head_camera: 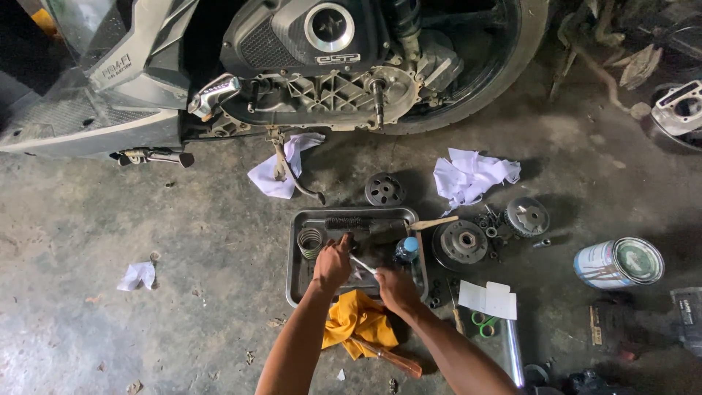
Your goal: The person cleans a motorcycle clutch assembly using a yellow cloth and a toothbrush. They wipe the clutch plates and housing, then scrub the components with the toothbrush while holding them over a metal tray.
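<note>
Both hands work over a shallow metal tray (295, 252) that sits on the concrete floor (146, 241) below an opened scooter engine (322, 80). The left hand (333, 263) is curled shut over a small dark part at the tray's middle, its fingers hiding most of it, so the part's exact shape cannot be told. The right hand (395, 289) is closed around the handle end of a thin pale tool (363, 265), possibly a brush, whose tip reaches toward the left hand. By its look the dark part is a metal engine piece: stiff, dense for its bulk, likely greasy and slippery, so a full wrap of the fingers around its body suits it better than a pinch at an edge. The tool seems light and rigid, best held near its rear end. A coil spring (309, 242) lies in the tray's left corner, a blue-capped bottle (406, 250) stands at its right rim, and a round clutch assembly (460, 243) rests just beside the tray. A yellow rag (358, 322) lies crumpled at the tray's near edge, with a screwdriver (387, 357) next to it.
</note>
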